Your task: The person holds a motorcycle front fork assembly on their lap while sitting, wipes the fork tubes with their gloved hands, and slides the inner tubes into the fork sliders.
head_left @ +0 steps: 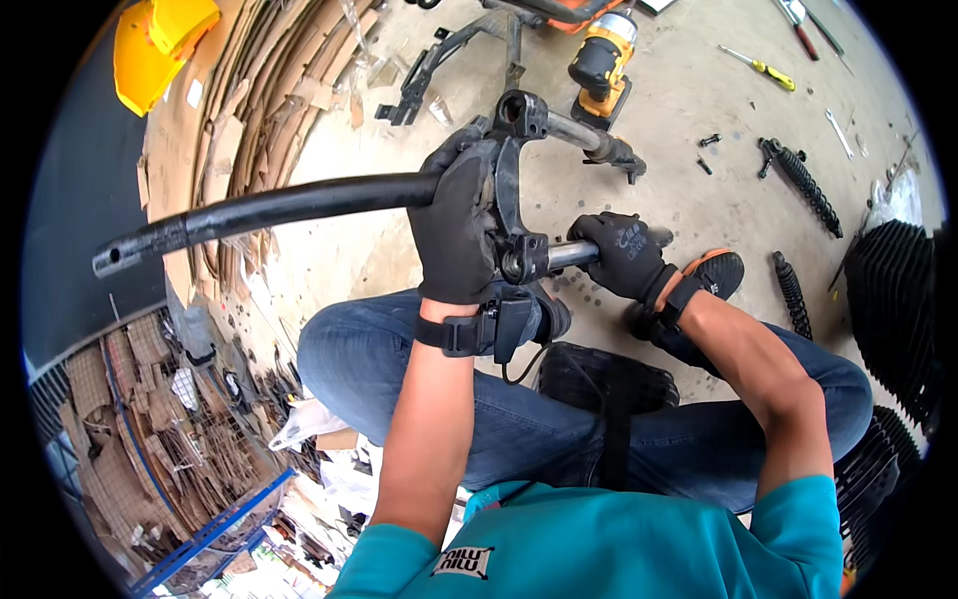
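A black metal fork assembly (509,190) lies across the middle of the view, with a long black steering tube (304,200) reaching to the left and two shiny legs pointing right. My left hand (451,225), in a black glove, is closed around it where the long tube meets the crown. My right hand (619,255), gloved too, is wrapped round the nearer chrome leg (567,254), just right of its clamp. The farther leg (574,132) runs toward the upper right, untouched. Straps with a dark device sit on my left wrist; another strap is on my right.
Around me are a yellow-black power drill (599,65), a black bracket frame (419,80), shock absorbers (808,190), a yellow screwdriver (758,67), a wrench (838,133), small bolts (706,165), stacked cardboard (230,110), yellow plastic parts (150,60), black ribbed parts (888,309) and a wire cage of scrap (170,439).
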`<state>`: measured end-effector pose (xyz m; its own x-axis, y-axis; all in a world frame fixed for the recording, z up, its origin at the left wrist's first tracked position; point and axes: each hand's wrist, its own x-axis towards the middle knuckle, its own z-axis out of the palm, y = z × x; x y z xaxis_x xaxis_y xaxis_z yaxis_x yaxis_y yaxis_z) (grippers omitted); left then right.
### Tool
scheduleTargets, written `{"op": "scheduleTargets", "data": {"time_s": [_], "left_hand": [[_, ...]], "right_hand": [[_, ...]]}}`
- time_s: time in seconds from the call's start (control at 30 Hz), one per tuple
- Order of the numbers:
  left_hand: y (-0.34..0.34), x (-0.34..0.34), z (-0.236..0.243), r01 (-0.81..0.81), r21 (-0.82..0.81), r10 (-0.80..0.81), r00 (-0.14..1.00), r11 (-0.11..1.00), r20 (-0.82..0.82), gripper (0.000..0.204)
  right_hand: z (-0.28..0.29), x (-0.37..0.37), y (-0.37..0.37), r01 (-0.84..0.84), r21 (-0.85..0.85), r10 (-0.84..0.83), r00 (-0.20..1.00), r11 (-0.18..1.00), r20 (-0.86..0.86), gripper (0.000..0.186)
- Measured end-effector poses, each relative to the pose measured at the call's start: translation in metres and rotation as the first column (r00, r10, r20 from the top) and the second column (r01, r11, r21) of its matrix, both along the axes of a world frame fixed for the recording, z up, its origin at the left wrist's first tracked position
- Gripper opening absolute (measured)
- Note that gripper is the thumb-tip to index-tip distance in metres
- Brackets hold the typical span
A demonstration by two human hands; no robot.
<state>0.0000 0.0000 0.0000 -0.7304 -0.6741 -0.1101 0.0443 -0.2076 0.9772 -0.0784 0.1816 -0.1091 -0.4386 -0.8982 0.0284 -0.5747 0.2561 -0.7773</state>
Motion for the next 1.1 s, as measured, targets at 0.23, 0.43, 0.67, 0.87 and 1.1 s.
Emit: {"op": "scheduleTargets", "data": {"time_s": [0.23,0.43,0.67,0.87,1.1], "left_hand": [[0.003,0.005,0.004,-0.047,-0.134,0.051,0.998,0.99,0.029,0.027],[-0.007,0.009,-0.004,-0.041,0.013,0.042,0.995,0.999,-0.086,0.02],[0.0,0.003,0.001,-0.106,0.231,0.125,0.99,0.967,-0.07,0.024],[0.005,0.004,0.005,-0.092,0.097,0.091,0.996,0.991,0.017,0.024],[0.008,0.01,-0.001,-0.07,0.092,0.066,0.997,0.993,0.045,0.027]], "right_hand": [[0.015,-0.001,-0.006,-0.215,0.104,0.204,0.973,0.971,0.107,0.021],[0.022,-0.024,-0.024,-0.508,0.163,0.443,0.839,0.846,0.317,0.023],[0.017,0.016,-0.017,-0.04,0.098,0.029,0.994,0.994,0.106,0.019],[0.015,0.004,-0.017,-0.207,0.075,0.189,0.963,0.976,0.193,0.019],[0.006,0.001,-0.022,-0.26,-0.007,0.257,0.951,0.966,0.172,0.019]]}}
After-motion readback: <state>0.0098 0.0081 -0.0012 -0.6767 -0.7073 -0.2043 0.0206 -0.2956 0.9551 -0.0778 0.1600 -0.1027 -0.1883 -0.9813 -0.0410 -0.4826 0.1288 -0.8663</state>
